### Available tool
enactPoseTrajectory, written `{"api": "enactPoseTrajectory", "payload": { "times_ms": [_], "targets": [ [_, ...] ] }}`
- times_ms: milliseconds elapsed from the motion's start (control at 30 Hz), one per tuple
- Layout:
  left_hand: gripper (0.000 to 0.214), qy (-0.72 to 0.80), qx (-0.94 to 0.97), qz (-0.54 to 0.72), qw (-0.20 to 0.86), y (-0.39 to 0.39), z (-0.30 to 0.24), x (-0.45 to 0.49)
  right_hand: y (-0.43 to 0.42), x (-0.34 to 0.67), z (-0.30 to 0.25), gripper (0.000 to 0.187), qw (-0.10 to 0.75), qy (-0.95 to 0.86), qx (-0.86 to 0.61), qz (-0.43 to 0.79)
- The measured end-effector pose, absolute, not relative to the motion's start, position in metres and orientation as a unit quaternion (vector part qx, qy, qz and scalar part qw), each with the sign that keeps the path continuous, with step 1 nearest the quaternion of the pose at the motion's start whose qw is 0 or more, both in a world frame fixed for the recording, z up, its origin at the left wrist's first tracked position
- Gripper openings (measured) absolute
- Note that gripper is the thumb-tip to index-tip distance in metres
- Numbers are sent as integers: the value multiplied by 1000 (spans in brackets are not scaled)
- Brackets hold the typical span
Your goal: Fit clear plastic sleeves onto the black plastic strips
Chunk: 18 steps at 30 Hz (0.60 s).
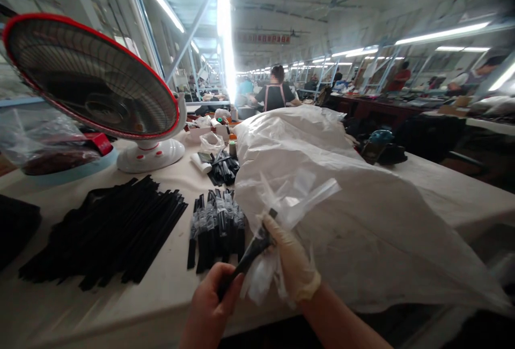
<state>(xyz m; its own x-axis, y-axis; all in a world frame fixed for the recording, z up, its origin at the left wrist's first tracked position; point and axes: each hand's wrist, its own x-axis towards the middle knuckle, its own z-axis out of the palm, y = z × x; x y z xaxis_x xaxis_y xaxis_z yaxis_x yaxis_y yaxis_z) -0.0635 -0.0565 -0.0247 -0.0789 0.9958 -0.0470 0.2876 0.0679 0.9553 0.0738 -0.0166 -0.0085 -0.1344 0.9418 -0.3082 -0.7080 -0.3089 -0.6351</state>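
Observation:
My left hand (211, 298) is closed round the lower end of a thin black stick (249, 255) near the table's front edge. My right hand (292, 263), in a pale glove, pinches the stick's upper end together with a small clear plastic sleeve (300, 198). Just beyond lies a row of black sticks in clear sleeves (217, 228). A large loose pile of bare black sticks (116, 231) lies to the left.
A big white plastic sack (354, 198) covers the table's right half. A red-rimmed fan (92, 78) stands at the back left beside a clear bag (36, 139). More bagged sticks (223, 169) and small items lie farther back. People work at distant tables.

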Motion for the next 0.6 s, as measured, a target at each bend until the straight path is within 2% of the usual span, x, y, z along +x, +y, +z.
{"api": "enactPoseTrajectory", "payload": {
  "times_ms": [100, 300, 433, 600],
  "targets": [
    [26, 599, 548, 442, 381, -56, -29, -57, -30, 61, -14, 30, 517, -182, -326, 770],
    [27, 576, 533, 439, 437, -63, -36, -60, -20, 79, -16, 27, 591, -113, -281, 748],
    [25, 581, 546, 435, 419, -60, -44, -62, -27, 65, -23, 30, 513, -139, -298, 793],
    [23, 571, 574, 409, 421, -63, -44, -64, -30, 61, -23, 30, 545, -134, -355, 748]
  ]
}}
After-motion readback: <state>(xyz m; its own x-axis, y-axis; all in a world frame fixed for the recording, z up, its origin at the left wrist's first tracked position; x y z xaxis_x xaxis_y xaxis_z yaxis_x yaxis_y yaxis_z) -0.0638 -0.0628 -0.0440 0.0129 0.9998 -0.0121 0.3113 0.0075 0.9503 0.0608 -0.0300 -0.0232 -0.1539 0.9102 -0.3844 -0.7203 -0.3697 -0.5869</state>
